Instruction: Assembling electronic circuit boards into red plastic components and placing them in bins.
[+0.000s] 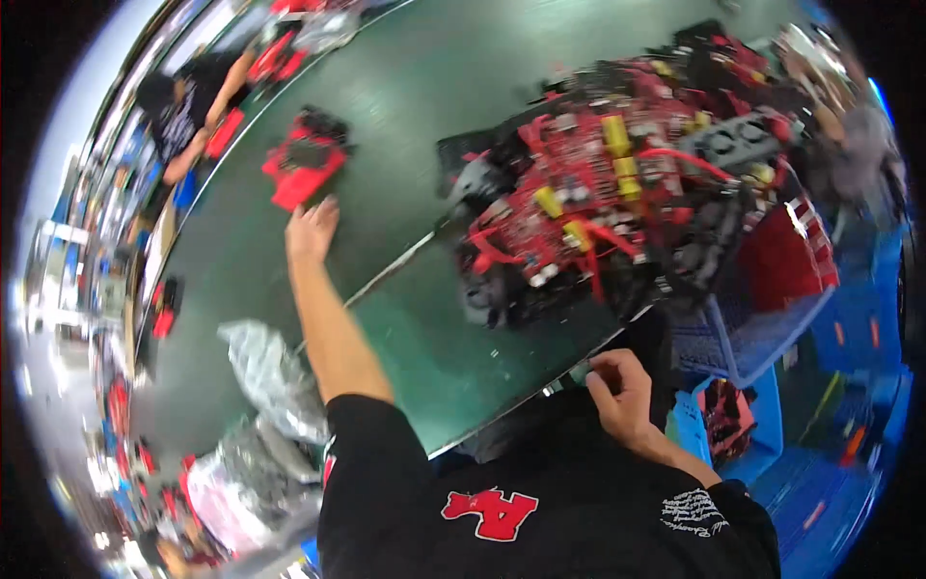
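Observation:
My left hand is stretched out over the green table, its blurred fingers apart at the near edge of a red and black plastic assembly. Whether the fingertips touch that part cannot be made out. By the table's front edge, my right hand is closed, thumb and forefinger curled toward each other. What it pinches, if anything, is too small and smeared to name. Beyond it lies a large heap of red circuit boards with yellow blocks, red wires and black and grey housings.
Clear plastic bags lie left of my left arm. At the right stand a blue-grey basket holding a red piece and a blue bin with dark red parts. Another person works across the table; someone in grey is at the far right.

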{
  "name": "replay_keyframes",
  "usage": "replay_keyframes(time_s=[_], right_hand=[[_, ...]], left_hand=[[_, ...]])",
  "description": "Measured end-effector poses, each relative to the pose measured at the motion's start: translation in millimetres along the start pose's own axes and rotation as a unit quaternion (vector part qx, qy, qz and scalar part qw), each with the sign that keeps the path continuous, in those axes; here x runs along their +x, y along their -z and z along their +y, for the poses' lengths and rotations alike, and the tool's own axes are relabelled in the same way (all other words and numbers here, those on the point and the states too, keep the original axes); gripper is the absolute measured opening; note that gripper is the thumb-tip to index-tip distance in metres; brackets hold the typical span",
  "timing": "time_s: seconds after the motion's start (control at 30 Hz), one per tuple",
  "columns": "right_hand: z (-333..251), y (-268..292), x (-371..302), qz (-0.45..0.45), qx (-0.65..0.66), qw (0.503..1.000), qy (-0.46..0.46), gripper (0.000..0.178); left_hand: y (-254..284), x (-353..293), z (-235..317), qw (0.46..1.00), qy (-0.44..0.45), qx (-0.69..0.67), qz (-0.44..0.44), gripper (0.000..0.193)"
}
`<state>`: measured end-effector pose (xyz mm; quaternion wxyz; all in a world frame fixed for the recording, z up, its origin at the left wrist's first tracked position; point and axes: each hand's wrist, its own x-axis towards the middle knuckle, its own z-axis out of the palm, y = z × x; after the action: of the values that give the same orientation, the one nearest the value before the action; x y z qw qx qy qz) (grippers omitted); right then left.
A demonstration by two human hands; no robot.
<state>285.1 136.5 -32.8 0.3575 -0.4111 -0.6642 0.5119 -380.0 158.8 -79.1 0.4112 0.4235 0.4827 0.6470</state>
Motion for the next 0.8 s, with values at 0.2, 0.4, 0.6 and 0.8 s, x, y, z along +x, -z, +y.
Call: replay_keyframes(time_s=[0.2,0.4,0.6,0.8], right_hand=[[26,73,-9,0.185,-0.138,0.973,-0.012,0.013],[88,219,27,0.329,-0.241,0.913,0.03,0.014],[192,417,97,0.468,-0.45,0.761,0.014,0.028],[192,552,134,0.557,-0.195,0.721,-0.363,0.059]], left_hand=[[-189,18,-14,0.958,0.193,-0.029,0.208,0.044],[-257,-116,23,0.792,0.052,0.592,0.141,0.029],[-371,-215,34,0.679,0.051,0.706,0.194,0.034],[-465,-238,62,0.673,0.146,0.709,0.152,0.027]])
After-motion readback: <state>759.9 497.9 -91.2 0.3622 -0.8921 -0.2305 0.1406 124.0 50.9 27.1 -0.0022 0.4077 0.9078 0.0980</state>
